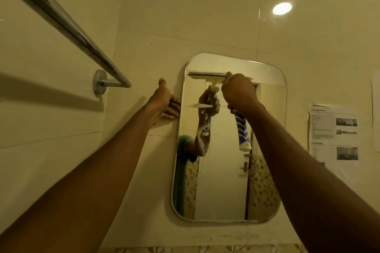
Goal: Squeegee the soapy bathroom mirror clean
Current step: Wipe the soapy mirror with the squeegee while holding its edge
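Observation:
A rounded rectangular mirror (267,109) hangs on the tiled wall. My right hand (239,92) grips a squeegee (242,131) by its purple-and-white handle. Its white blade lies flat against the glass near the mirror's top, running from the left edge toward the middle. My left hand (162,101) rests open and flat on the wall tile, fingers touching the mirror's left edge. The glass reflects my arm and the squeegee; soapy streaks show on the reflected arm area.
A chrome towel rail (61,24) runs diagonally along the left wall, ending at a round mount (99,82) close to my left hand. Printed paper sheets (333,133) are stuck to the wall right of the mirror. A lamp's reflection (282,8) glares on the upper tile.

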A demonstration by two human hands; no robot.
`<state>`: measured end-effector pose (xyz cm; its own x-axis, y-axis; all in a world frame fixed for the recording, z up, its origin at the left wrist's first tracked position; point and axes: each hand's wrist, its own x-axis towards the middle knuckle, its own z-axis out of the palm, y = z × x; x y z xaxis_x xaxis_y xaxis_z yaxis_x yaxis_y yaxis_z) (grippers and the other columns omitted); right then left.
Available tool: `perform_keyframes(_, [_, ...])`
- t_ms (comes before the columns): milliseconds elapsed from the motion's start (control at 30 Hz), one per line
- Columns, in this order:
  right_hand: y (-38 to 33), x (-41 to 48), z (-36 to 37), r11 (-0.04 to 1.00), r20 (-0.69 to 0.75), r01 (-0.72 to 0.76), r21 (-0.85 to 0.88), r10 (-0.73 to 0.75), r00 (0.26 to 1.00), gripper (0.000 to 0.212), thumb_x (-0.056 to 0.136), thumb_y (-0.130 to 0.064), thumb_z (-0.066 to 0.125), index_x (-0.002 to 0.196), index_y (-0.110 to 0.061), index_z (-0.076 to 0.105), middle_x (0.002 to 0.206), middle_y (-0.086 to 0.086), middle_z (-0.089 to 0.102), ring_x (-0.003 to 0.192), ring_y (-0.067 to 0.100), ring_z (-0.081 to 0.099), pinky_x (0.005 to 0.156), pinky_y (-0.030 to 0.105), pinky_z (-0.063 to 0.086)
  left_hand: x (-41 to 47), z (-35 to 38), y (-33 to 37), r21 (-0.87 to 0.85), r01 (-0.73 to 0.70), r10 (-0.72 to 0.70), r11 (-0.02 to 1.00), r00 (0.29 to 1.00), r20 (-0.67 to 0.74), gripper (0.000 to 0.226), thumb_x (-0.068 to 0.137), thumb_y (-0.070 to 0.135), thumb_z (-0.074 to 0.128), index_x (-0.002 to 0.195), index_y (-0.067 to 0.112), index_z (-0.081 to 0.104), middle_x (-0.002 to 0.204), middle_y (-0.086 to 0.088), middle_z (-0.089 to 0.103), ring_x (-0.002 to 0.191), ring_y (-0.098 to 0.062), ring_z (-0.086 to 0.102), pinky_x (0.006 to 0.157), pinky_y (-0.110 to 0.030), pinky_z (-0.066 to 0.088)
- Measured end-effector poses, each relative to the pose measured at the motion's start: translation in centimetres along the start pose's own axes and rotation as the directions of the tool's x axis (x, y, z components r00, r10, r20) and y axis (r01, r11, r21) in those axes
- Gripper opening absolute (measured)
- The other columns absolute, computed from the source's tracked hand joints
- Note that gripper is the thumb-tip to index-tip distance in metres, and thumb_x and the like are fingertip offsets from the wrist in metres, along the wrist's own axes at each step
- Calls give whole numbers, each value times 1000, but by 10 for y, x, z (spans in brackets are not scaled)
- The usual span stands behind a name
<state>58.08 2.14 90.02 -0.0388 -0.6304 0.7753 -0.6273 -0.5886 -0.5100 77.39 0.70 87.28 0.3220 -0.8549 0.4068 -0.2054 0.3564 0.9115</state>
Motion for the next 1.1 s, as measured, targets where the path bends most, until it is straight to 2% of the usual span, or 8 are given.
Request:
perform_keyframes(67, [4, -6, 5, 1000, 54, 10, -26, -9, 999, 27, 103, -23, 39, 102, -2, 56, 83, 11, 62, 72, 25, 66, 72, 39, 59, 1, 0, 0, -16, -4, 4, 1000, 1000, -10, 85, 98, 54, 2, 86, 0, 66, 83, -20, 69, 72, -32, 65, 75, -37, 53])
perform_keyframes(200, [35, -49, 34, 999, 77, -36, 9, 35, 996, 31, 104, -32, 33, 93, -12, 55, 72, 1, 59, 53, 10, 55, 46, 24, 47, 1, 0, -3, -31, -27, 27, 999, 1000, 4, 80, 98, 47, 4, 82, 0, 67, 78, -18, 69, 69, -29, 64, 71, -33, 52])
perform_keyframes(400, [61, -115, 61, 997, 149, -71, -5, 71, 986, 34, 102, -42, 34, 96, -14, 54, 73, -2, 56, 59, 9, 55, 47, 20, 39, 0, 2, -5, 0, -62, 62, 998, 998, -6, 72, 100, 44, 11, 81, 2, 66, 75, -15, 68, 65, -25, 63, 68, -31, 52])
perform_keyframes(533, [59, -116, 55, 994, 178, -109, -16, 110, 978, 40, 103, -42, 29, 81, -19, 54, 69, 1, 60, 57, 13, 61, 54, 29, 56, 3, 3, -10, 77, -117, 121, 990, 991, -56, 65, 100, 42, 19, 81, 4, 69, 77, -14, 71, 63, -25, 65, 64, -31, 55])
perform_keyframes(667, [34, -89, 34, 995, 129, -74, 72, 65, 989, 39, 103, -37, 34, 70, -21, 49, 65, 0, 58, 51, 11, 56, 52, 27, 54, 2, 5, -13, 154, -180, 199, 972, 972, -121, 57, 99, 34, 25, 83, 2, 69, 77, -15, 72, 63, -27, 67, 67, -35, 58])
perform_keyframes(733, [29, -82, 35, 992, 115, -79, 96, 68, 991, 39, 104, -36, 32, 77, -17, 52, 66, -1, 57, 49, 8, 54, 45, 21, 47, 2, 8, -12, 196, -204, 234, 959, 962, -144, 53, 99, 30, 26, 84, 1, 68, 77, -16, 71, 64, -26, 67, 66, -33, 59])
perform_keyframes(1000, [77, -153, 86, 987, 177, -151, 57, 139, 974, 18, 101, -32, 43, 108, -17, 50, 77, -8, 56, 60, 3, 55, 46, 12, 36, 7, 11, -23, 290, -285, 346, 914, 919, -187, 48, 96, 29, 30, 90, -1, 67, 76, -14, 71, 59, -25, 69, 47, -23, 52])
perform_keyframes(1100, [95, -181, 100, 978, 198, -206, 35, 196, 960, 22, 101, -31, 44, 114, -15, 52, 80, -9, 58, 62, 1, 55, 46, 11, 34, 6, 11, -25, 298, -294, 358, 908, 914, -192, 46, 97, 28, 31, 92, -2, 67, 78, -14, 71, 63, -26, 70, 47, -22, 53])
